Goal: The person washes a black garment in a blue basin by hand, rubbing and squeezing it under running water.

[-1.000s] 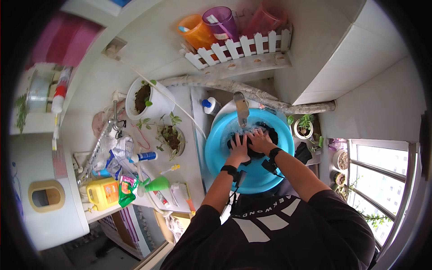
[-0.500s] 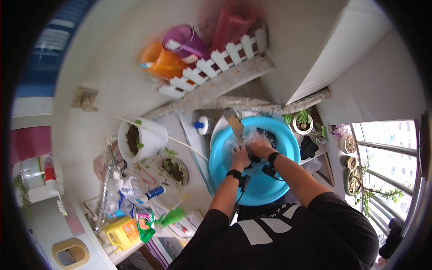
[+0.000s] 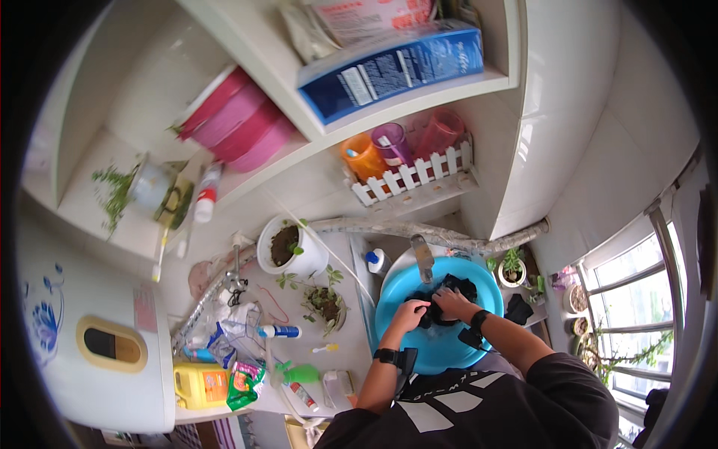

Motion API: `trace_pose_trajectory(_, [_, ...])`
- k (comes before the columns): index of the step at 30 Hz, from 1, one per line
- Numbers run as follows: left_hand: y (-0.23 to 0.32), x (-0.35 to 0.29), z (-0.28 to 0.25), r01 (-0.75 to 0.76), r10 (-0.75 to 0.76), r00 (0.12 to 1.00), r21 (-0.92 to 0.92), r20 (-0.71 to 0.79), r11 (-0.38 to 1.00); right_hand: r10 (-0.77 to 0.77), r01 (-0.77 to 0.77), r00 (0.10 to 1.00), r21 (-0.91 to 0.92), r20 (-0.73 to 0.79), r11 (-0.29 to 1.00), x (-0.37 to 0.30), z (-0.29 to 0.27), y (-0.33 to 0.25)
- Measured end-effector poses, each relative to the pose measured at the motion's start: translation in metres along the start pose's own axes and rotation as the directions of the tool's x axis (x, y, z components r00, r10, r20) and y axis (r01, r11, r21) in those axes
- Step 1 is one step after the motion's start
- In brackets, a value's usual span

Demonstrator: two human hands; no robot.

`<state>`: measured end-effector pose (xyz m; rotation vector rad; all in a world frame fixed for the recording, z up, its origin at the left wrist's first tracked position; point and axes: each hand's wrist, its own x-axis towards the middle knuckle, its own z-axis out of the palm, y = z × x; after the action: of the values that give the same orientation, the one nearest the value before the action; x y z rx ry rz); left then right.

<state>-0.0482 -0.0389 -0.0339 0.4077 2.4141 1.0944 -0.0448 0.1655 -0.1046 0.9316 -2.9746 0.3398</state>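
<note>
A wet black cloth [image 3: 452, 290] lies bunched in the light-blue basin [image 3: 389, 305], with water around it. My left hand [image 3: 408, 314] is closed on the cloth's left part, its fingers gathered at the edge. My right hand [image 3: 455, 305] grips the middle of the cloth from above, its fingers bent into the folds. What lies under the fingers is hidden. The metal faucet [image 3: 422, 260] reaches over the basin's far rim, just beyond both hands.
A white bottle with a blue cap [image 3: 378, 260] stands left of the basin. Potted plants flank it: a white pot [image 3: 311, 263] on the left, a small pot [image 3: 512, 273] on the right. Bottles, including a yellow jug [image 3: 200, 385], crowd the left counter. Overhead is a shelf [image 3: 419, 105].
My view has tilted up, bringing the upper shelves in. The hands, earlier down in splashing water near the faucet, now hold the cloth higher in view.
</note>
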Motion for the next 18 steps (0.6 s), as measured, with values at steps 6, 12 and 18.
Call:
trace_pose_trajectory(6, [-0.003,-0.015,0.016,0.128,-0.249,0.960,-0.585,-0.131,0.801,0.432,-0.173,0.894,0.800,-0.117,0.575,0.009,-0.014,0.016])
trace_pose_trajectory(12, [-0.008,0.000,0.066,-0.160,-0.471,0.882,-0.956,-0.025,-0.248,0.603,-0.258,0.785,0.960,0.143,0.110,0.013,-0.044,-0.030])
trace_pose_trajectory(18, [-0.006,0.005,0.075,-0.039,-0.643,0.761,-0.995,-0.087,0.089,0.574,-0.434,0.808,0.791,0.132,0.430,0.007,-0.083,-0.088])
